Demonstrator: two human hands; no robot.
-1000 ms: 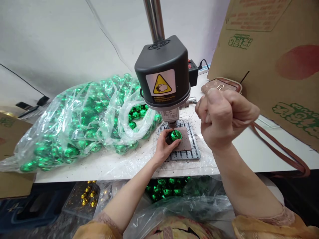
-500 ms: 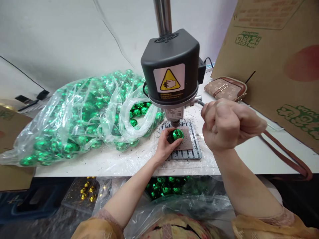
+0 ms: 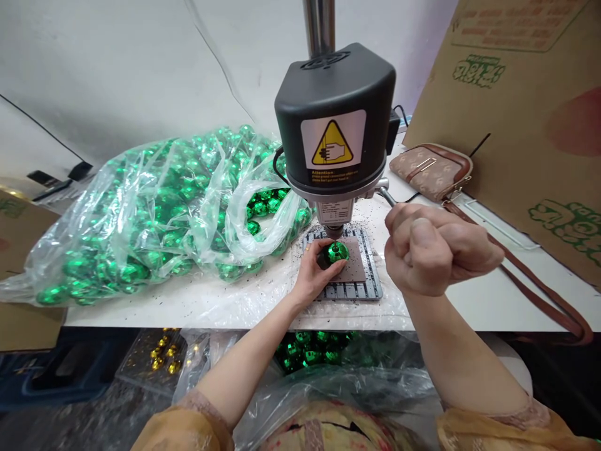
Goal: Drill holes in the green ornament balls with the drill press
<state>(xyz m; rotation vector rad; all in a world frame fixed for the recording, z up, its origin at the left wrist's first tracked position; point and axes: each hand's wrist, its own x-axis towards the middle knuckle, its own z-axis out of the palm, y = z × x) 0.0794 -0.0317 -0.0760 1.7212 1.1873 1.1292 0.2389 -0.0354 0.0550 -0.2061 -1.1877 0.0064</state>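
The left hand [image 3: 312, 273] grasps 1 green faceted ball [image 3: 340, 252] on the brownish pad [image 3: 355, 268], beneath the chuck [image 3: 334, 232] of the drill press [image 3: 335, 88]; the right hand [image 3: 432, 250], well to the ball's right, is clenched around the lever [image 3: 387, 196].

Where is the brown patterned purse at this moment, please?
In the head view, the purse lies right of centre on the white table, beside the large cardboard box and beyond the right hand.

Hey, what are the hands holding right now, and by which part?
The left hand holds a green ball by its sides; the right hand grips a metal lever by its outer end.
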